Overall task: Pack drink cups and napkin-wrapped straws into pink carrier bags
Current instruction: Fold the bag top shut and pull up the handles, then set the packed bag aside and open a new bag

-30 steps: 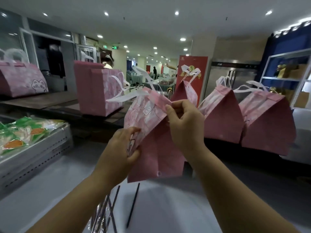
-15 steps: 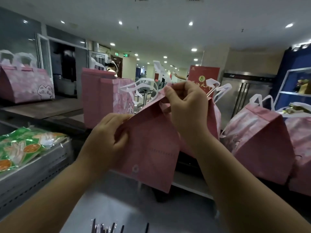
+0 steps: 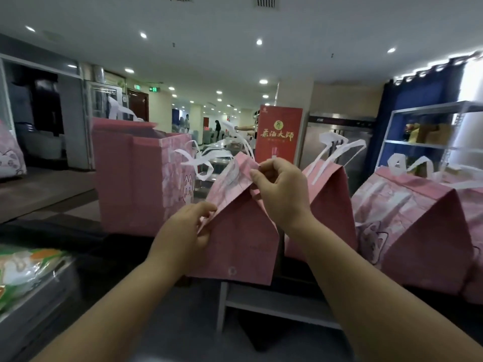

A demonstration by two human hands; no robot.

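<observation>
Pink carrier bag (image 3: 240, 239) is off the surface, held in the air in front of the counter's (image 3: 274, 305) near edge. Left hand (image 3: 183, 231) pinches its left side fold. Right hand (image 3: 282, 194) pinches the top rim, fingers narrow. My read: spreading the mouth. Next: pull the rims apart, square the base, stand it left of the other bags (image 3: 418, 231). No cups or straws in view.

A food-service counter in a large eatery: pink carrier bags (image 3: 418, 231) line the worktop (image 3: 65, 205), with a red banner (image 3: 278, 134), a steel fridge (image 3: 337, 142) and stocked shelves (image 3: 431, 126) behind.
</observation>
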